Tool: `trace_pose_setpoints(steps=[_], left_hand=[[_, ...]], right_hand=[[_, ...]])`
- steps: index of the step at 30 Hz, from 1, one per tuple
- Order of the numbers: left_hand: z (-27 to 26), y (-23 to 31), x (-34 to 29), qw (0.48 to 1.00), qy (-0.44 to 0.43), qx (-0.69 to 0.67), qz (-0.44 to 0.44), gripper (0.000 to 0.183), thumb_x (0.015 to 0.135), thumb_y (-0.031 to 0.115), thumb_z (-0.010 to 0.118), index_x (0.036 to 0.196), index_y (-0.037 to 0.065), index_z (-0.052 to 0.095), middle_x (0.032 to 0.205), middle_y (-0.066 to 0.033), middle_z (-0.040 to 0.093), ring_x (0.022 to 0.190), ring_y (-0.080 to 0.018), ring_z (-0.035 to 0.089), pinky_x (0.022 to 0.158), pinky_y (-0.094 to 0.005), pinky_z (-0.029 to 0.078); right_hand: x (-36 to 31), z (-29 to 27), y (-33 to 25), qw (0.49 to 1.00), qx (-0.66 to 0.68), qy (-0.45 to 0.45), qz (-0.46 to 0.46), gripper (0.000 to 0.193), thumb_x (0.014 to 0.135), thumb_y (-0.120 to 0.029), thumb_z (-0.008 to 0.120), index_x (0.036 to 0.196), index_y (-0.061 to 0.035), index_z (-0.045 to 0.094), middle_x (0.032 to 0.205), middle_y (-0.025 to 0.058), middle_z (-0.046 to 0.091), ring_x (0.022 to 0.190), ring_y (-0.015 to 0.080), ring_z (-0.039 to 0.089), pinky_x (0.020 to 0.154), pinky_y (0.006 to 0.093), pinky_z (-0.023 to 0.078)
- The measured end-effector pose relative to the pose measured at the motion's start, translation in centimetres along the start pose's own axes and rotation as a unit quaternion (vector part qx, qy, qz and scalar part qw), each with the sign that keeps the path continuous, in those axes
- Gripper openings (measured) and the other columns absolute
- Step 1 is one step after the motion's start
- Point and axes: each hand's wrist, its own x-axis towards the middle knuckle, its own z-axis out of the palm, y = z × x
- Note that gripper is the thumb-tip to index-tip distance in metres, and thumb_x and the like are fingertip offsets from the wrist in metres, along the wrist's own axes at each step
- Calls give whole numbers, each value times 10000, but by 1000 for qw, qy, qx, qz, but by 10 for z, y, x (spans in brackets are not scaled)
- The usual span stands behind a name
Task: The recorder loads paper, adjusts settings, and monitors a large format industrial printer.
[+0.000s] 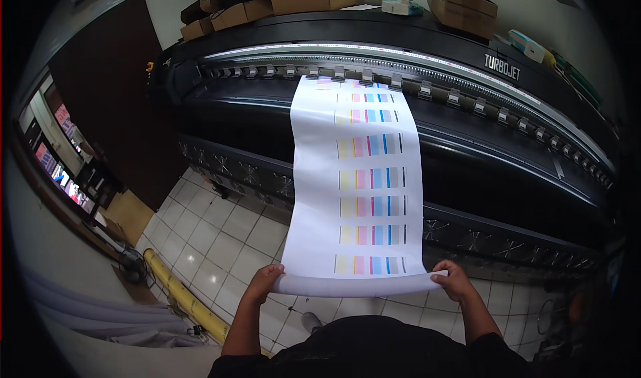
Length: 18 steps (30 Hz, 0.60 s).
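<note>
A: Surroundings noted? 
B: Large black wide-format printer [467,144] spanned the frame. White printed sheet [357,191] with rows of yellow, pink, blue and grey colour bars hung out of it, down to the hands. Cardboard boxes [280,4] sat on the printer's top. Yellow tube [180,291] lay on the tiled floor [214,238], lower left.

A: Hands? 
B: Left hand [265,279] was closed on the sheet's rolled lower edge at its left corner; right hand [451,279] was closed on the right corner. Sheet was taut between them, nothing blocking it.

A: Unclear items? 
B: Fingertips were hidden under the curl. Right margin was dark, the objects there unreadable. One shoe [310,321] was partly covered by the torso.
</note>
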Motion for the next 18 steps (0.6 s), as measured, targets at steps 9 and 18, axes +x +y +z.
trace_pose_setpoints(steps=[9, 18], left_hand=[[-92, 14, 52, 998, -19, 57, -9, 194, 904, 210, 707, 856, 39, 629, 800, 4, 608, 763, -88, 547, 702, -258, 447], [-128, 29, 71, 996, -1, 92, -1, 153, 918, 170, 682, 987, 51, 614, 918, -21, 626, 837, -95, 563, 767, -260, 459]], right_hand=[[-29, 124, 2, 998, -53, 28, 4, 225, 885, -64, 707, 1081, -76, 598, 971, 30, 605, 851, 147, 590, 757, 307, 515], [-28, 155, 5, 997, -17, 71, -30, 281, 860, -62, 717, 1103, -67, 576, 1030, 55, 590, 930, 152, 583, 833, 310, 501]])
